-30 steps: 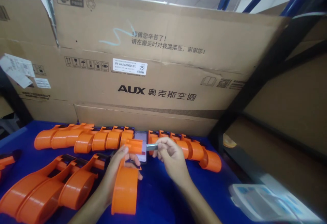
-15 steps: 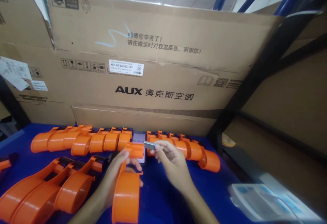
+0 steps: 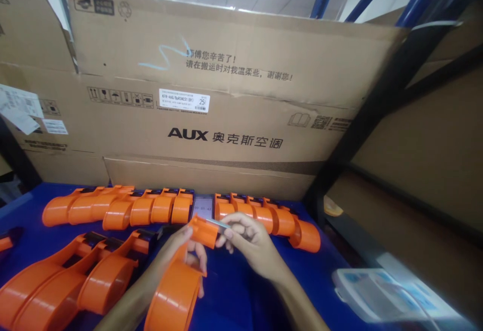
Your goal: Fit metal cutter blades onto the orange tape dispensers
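Observation:
An orange plastic part with a round band and a narrow top end is held in my left hand, fingers wrapped round its neck. My right hand pinches a thin grey metal piece between thumb and fingers. The metal piece's left end meets the top end of the orange part; whether it sits inside cannot be made out. Behind my hands, a phone showing a timer lies between two groups of similar orange parts.
Orange parts stand in a row at the back left and back right, with larger ones at the front left. A clear plastic box lies at the right. Cardboard walls the back; a black post rises at the right.
The orange part has tilted, its top end turning down to the right and its round band swinging left. The metal piece has come against the top end, and my right hand has lowered slightly.

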The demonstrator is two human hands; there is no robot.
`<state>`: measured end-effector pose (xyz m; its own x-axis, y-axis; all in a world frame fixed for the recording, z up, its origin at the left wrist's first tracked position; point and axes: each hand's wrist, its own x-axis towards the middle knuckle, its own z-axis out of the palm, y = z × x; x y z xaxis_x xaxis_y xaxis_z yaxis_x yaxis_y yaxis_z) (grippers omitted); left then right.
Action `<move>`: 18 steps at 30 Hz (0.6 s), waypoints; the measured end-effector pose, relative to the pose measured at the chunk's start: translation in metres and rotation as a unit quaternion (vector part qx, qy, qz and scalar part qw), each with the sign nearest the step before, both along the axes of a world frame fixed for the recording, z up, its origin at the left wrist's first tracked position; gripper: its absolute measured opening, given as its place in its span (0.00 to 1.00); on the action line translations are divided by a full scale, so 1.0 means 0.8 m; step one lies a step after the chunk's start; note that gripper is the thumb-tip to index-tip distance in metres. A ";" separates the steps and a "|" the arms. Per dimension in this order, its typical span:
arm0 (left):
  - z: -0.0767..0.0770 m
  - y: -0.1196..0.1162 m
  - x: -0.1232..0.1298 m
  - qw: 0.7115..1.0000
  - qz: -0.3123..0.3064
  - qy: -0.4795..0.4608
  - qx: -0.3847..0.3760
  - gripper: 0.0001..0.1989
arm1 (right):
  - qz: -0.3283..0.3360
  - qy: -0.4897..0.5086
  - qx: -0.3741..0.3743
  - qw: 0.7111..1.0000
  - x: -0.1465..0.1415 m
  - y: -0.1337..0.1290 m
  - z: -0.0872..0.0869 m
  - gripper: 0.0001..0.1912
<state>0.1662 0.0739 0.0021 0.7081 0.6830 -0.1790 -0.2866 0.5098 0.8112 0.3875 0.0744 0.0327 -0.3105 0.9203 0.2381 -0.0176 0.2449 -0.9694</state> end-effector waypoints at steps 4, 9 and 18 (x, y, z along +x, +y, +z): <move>-0.024 0.018 -0.004 0.991 -0.130 -0.026 -0.025 0.35 | 0.079 0.030 -0.050 0.995 -0.001 -0.002 -0.006 0.25; -0.023 0.006 0.003 0.994 -0.100 -0.029 0.009 0.32 | 0.094 0.032 -0.056 0.993 -0.007 0.000 -0.013 0.26; -0.003 0.014 -0.021 0.988 0.139 -0.061 0.035 0.24 | 0.048 -0.261 0.154 0.952 -0.016 -0.012 0.008 0.14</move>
<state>0.1491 0.0853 -0.0005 0.5054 0.8615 -0.0485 -0.5058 0.3413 0.7923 0.3749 0.0649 0.0394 -0.5391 0.7936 0.2822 0.4107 0.5402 -0.7345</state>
